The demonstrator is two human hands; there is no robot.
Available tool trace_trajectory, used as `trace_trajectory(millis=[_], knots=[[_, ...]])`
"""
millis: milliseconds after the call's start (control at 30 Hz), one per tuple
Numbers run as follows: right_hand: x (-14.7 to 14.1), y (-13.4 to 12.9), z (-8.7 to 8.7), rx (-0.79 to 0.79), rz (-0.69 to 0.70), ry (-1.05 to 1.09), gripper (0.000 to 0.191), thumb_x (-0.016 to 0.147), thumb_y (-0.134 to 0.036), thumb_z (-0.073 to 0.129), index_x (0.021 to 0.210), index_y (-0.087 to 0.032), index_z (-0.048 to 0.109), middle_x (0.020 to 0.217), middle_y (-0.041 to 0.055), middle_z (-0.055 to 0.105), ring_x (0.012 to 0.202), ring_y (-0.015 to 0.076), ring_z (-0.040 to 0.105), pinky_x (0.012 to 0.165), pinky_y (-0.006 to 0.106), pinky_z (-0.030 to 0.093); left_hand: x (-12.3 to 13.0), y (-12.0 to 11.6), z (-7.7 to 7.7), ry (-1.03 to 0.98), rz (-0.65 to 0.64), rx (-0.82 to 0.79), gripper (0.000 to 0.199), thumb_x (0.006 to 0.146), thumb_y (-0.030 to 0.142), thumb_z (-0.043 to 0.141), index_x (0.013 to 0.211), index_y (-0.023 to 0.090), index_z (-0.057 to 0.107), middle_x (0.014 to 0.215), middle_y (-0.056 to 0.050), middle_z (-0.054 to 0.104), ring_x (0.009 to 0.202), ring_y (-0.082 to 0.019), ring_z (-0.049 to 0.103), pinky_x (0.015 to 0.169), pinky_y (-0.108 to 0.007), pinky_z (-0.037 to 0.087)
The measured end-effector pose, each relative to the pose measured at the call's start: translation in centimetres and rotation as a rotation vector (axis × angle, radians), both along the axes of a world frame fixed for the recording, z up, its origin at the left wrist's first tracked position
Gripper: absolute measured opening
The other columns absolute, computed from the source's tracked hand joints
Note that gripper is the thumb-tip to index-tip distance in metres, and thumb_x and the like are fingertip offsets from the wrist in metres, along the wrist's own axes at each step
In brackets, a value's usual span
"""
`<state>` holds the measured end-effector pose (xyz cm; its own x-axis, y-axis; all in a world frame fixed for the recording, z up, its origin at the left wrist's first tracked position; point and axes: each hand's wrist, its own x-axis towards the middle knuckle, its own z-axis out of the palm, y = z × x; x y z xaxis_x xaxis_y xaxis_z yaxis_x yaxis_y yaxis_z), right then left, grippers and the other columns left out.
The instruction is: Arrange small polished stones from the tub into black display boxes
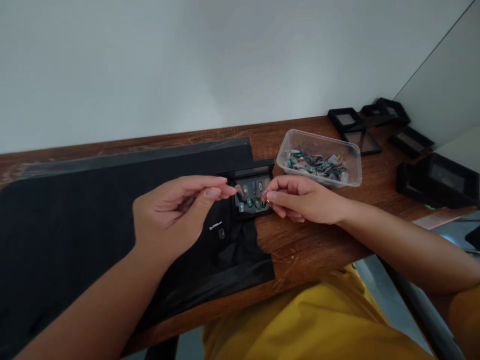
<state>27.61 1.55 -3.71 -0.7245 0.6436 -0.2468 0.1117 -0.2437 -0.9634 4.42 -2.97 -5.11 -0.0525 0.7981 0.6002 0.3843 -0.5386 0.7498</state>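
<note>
A small black display box (245, 215) stands with its lid raised on the black mat, holding rows of green, blue and clear press-on nails (257, 203). At the left side of the box, my left hand (176, 210) has its thumb and forefinger pinched together; whatever is between the tips is too small to make out. My right hand (300, 199) is at the right side of the box, its fingertips closed on a small shiny press-on nail, mostly covered by the fingers. A loose dark nail (221, 233) and a small whitish strip (215, 226) lie on the mat below the box.
Behind my right hand stands a clear plastic tub (354, 172) with many press-on nails. Several black display boxes (448, 175) are grouped at the right of the wooden table (318, 250). A black mat (75, 215) covers the left side, and a pale wall rises behind.
</note>
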Motion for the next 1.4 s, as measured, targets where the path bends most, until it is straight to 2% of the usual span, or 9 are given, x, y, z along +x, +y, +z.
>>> trace_trajectory(millis=[233,367,500,633,800,1000,1133,1233,1400], knots=[[0.1,0.7,-0.3,0.003,-0.074,-0.144,0.019,0.094,-0.028,0.07,0.081,-0.017,0.062,0.066,-0.0069,0.058,0.043,0.0032,0.042,0.037,0.017,0.033,-0.6,0.3,-0.5,-0.022,-0.021,0.016,0.01,0.097,0.021,0.071,0.1,0.023,0.08,0.081,0.0,0.081,0.068,-0.011,0.076,0.067,-0.021,0.066],[0.2,0.9,-0.3,-0.062,-0.082,-0.08,0.023,0.086,-0.032,0.078,0.075,-0.015,0.066,0.068,-0.0051,0.062,0.044,0.0031,0.041,0.037,0.017,0.038,-1.1,0.4,-0.6,-0.057,-0.07,-0.014,0.013,0.1,0.024,0.068,0.105,0.026,0.08,0.078,0.0,0.077,0.067,-0.012,0.07,0.064,-0.025,0.061],[0.3,0.9,-0.3,-0.122,-0.067,-0.039,0.023,0.08,-0.034,0.082,0.075,-0.016,0.071,0.067,-0.0045,0.064,0.045,0.0032,0.039,0.036,0.017,0.038,-1.6,0.5,-0.9,-0.164,-0.155,-0.085,0.011,0.097,0.03,0.072,0.104,0.026,0.079,0.07,-0.001,0.067,0.063,-0.015,0.061,0.058,-0.031,0.052],[0.4,0.9,-0.3,-0.073,-0.042,-0.058,0.021,0.079,-0.035,0.082,0.078,-0.015,0.074,0.066,-0.0047,0.064,0.044,0.0028,0.04,0.036,0.015,0.04,-2.0,0.4,-1.2,-0.185,-0.178,-0.109,0.01,0.097,0.032,0.072,0.103,0.026,0.078,0.069,-0.001,0.064,0.063,-0.016,0.057,0.056,-0.033,0.046],[0.1,0.9,-0.3,0.021,-0.073,-0.119,0.013,0.087,-0.023,0.073,0.078,-0.015,0.069,0.069,-0.0043,0.066,0.045,0.0025,0.044,0.035,0.013,0.038,-1.8,0.5,-1.0,-0.142,-0.159,-0.077,0.01,0.097,0.029,0.071,0.105,0.029,0.078,0.076,-0.001,0.067,0.068,-0.016,0.06,0.061,-0.034,0.05],[-0.2,0.5,-0.5,-0.054,-0.102,-0.067,0.017,0.093,-0.019,0.067,0.078,-0.017,0.061,0.07,-0.0051,0.065,0.044,0.0027,0.046,0.036,0.013,0.041,-1.1,0.4,-0.9,-0.011,-0.056,0.071,0.014,0.096,0.021,0.069,0.097,0.031,0.079,0.081,0.0,0.074,0.067,-0.014,0.065,0.056,-0.03,0.052],[-0.1,0.3,-0.3,-0.114,-0.092,0.03,0.017,0.093,-0.025,0.073,0.082,-0.017,0.062,0.075,-0.0037,0.066,0.049,0.0034,0.045,0.04,0.014,0.046,-1.0,0.2,-1.8,0.115,-0.013,0.078,0.024,0.091,0.015,0.075,0.11,0.03,0.079,0.09,0.001,0.08,0.077,-0.015,0.074,0.073,-0.03,0.063],[0.0,0.2,-0.3,-0.149,-0.068,0.094,0.021,0.09,-0.03,0.077,0.083,-0.016,0.062,0.077,-0.0033,0.067,0.051,0.0035,0.047,0.041,0.014,0.047,-0.9,0.0,-1.9,0.247,-0.07,0.128,0.03,0.088,0.013,0.079,0.113,0.029,0.077,0.093,0.003,0.082,0.079,-0.015,0.076,0.076,-0.027,0.062],[0.1,0.2,-0.5,-0.177,-0.014,0.196,0.034,0.085,-0.042,0.083,0.086,-0.016,0.062,0.077,-0.004,0.067,0.051,0.0031,0.048,0.043,0.014,0.048,-0.5,-0.2,-0.7,0.332,-0.164,0.119,0.017,0.093,0.011,0.073,0.103,0.024,0.074,0.093,0.002,0.08,0.081,-0.012,0.074,0.077,-0.024,0.059]])
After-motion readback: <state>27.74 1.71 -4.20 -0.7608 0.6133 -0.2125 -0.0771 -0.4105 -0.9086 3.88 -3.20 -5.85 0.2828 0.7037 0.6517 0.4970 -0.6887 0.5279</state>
